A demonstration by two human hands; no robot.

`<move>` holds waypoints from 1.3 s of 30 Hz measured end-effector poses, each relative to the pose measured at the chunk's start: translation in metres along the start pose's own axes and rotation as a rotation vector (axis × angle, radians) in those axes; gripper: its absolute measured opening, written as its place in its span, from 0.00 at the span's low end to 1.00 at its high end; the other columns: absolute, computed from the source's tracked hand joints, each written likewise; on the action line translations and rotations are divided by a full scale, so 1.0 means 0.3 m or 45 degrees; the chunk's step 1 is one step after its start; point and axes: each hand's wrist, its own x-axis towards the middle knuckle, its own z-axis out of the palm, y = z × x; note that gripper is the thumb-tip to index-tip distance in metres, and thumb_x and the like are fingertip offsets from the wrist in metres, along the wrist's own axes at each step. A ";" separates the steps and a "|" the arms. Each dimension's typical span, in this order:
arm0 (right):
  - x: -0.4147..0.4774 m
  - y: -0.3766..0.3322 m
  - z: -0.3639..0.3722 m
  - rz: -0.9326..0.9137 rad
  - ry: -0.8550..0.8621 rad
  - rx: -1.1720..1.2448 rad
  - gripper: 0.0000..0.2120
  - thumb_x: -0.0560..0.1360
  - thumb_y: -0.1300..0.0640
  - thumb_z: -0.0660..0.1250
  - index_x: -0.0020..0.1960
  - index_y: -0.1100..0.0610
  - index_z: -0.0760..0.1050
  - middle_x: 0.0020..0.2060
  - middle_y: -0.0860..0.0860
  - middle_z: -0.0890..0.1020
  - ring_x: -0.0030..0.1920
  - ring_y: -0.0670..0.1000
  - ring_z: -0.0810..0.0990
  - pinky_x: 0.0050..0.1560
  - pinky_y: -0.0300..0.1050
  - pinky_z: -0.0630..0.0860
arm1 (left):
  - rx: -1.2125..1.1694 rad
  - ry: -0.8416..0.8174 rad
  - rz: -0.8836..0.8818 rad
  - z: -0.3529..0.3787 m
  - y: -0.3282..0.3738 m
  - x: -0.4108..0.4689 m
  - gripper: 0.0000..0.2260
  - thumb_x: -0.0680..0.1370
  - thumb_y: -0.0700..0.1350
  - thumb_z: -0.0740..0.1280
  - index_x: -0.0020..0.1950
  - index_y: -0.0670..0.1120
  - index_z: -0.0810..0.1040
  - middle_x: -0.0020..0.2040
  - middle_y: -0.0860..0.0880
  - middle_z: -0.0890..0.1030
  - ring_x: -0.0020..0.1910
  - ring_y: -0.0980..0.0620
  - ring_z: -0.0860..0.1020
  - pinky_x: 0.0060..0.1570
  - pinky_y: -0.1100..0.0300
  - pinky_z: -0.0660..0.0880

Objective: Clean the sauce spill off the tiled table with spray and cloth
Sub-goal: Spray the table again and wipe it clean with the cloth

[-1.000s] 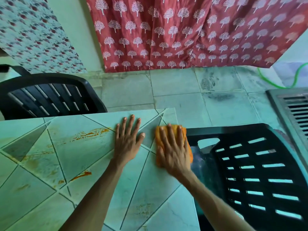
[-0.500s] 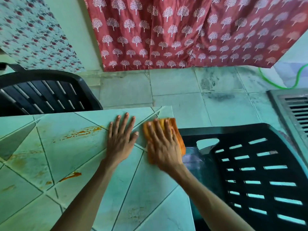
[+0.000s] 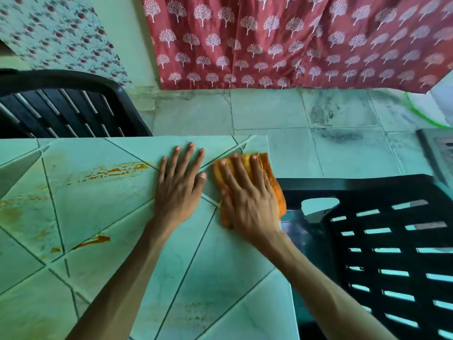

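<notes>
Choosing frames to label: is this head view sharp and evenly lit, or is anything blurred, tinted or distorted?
Head view: left hand, right hand, orange cloth and sauce streaks are sharp; the grate at the right edge is smeared; a teal cast tints the table; corners stretch, wide-angle; soft light, no glare.

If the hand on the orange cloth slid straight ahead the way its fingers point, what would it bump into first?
Probably nothing. Ahead of the right hand and cloth is a little bare table, then its far edge, with only floor beyond and below.
</notes>
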 end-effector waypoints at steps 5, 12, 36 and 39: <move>-0.161 0.095 -0.055 0.036 -0.175 -0.063 0.31 0.80 0.34 0.50 0.80 0.38 0.49 0.81 0.45 0.50 0.81 0.61 0.43 0.72 0.77 0.48 | -0.005 -0.023 -0.007 -0.005 0.014 0.002 0.25 0.82 0.56 0.49 0.79 0.53 0.59 0.80 0.51 0.57 0.79 0.47 0.53 0.76 0.43 0.50; 0.274 -0.013 -0.014 0.191 -0.113 0.001 0.29 0.82 0.39 0.49 0.81 0.42 0.48 0.82 0.48 0.51 0.80 0.64 0.45 0.74 0.71 0.54 | -0.426 -0.086 -0.060 -0.033 -0.023 0.036 0.28 0.79 0.44 0.58 0.79 0.47 0.58 0.79 0.49 0.59 0.79 0.45 0.54 0.76 0.48 0.44; -0.070 -0.297 0.032 -0.009 -0.086 -0.088 0.28 0.81 0.38 0.51 0.80 0.43 0.57 0.80 0.47 0.60 0.80 0.61 0.54 0.76 0.61 0.60 | -0.153 -0.067 -0.086 -0.264 -0.509 -0.256 0.31 0.76 0.62 0.57 0.74 0.45 0.68 0.75 0.44 0.66 0.76 0.41 0.60 0.74 0.43 0.58; 0.121 -0.253 0.032 0.290 -0.030 -0.069 0.29 0.80 0.37 0.48 0.80 0.42 0.55 0.80 0.47 0.58 0.79 0.63 0.53 0.75 0.63 0.58 | -0.081 -0.061 -0.083 -0.274 -0.529 -0.275 0.32 0.76 0.64 0.57 0.74 0.46 0.67 0.76 0.44 0.65 0.76 0.41 0.60 0.73 0.43 0.59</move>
